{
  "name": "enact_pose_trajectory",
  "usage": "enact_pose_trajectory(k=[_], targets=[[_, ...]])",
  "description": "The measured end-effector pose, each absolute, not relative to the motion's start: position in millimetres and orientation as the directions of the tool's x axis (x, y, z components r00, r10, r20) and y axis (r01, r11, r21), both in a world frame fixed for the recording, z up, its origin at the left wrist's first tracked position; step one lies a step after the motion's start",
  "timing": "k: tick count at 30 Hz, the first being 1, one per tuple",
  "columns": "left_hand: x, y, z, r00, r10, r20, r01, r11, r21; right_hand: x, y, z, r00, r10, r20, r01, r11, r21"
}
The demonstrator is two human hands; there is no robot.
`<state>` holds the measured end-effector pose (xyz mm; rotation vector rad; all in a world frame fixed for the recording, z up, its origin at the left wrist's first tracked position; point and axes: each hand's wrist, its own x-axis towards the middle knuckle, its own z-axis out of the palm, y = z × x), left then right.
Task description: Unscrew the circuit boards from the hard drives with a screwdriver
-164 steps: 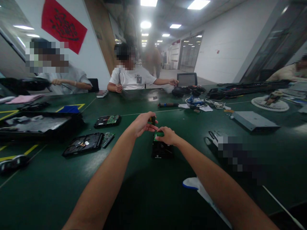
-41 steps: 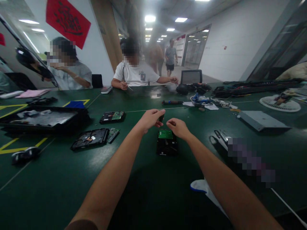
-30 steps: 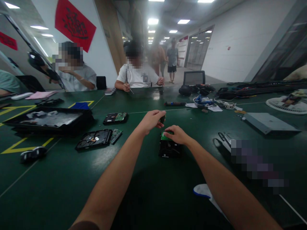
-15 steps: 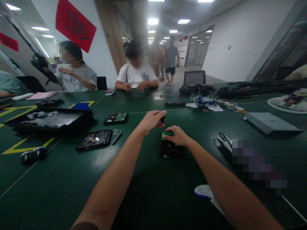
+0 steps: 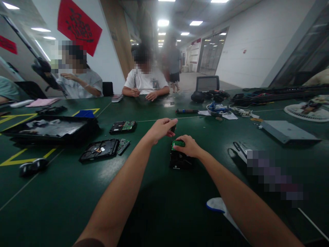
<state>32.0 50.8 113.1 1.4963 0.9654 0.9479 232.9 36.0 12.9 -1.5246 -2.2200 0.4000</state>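
Observation:
A black hard drive [image 5: 180,161] lies on the green table in front of me, its green circuit board [image 5: 177,143] at the far end. My right hand [image 5: 189,146] grips that end from the right, thumb on the board and fingers at the far edge. Above the drive's far left corner, my left hand [image 5: 163,130] is closed around the dark handle of a screwdriver [image 5: 173,129]. Its tip is too small to make out. Left of my left arm lie an opened hard drive [image 5: 99,151], a loose circuit board [image 5: 123,146] and another drive [image 5: 122,127].
A black tray [image 5: 51,132] with small parts stands at the left, a dark shiny object [image 5: 33,167] in front of it. On the right are a grey metal box [image 5: 290,131] and a blue-and-white object [image 5: 217,204] beside my forearm. Across the table sits a person [image 5: 146,80].
Both hands stay at the drive, with only slight finger movement. The view has shifted a little. In the background, a walking person has moved left.

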Motion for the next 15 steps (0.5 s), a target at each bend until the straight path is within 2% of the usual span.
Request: enact_pose_trajectory(k=[9, 15], targets=[[32.2, 49.4, 113.8, 0.343, 0.936, 0.083, 0.103, -0.125, 0.987, 231.4, 34.0, 13.3, -0.301, 0.940, 0.159, 0.821, 0.341, -0.457], [27.3, 50.9, 116.2, 0.349, 0.936, 0.034, 0.125, -0.082, 0.989, 230.2, 34.2, 11.6, -0.299, 0.940, 0.166, 0.834, 0.342, -0.433]])
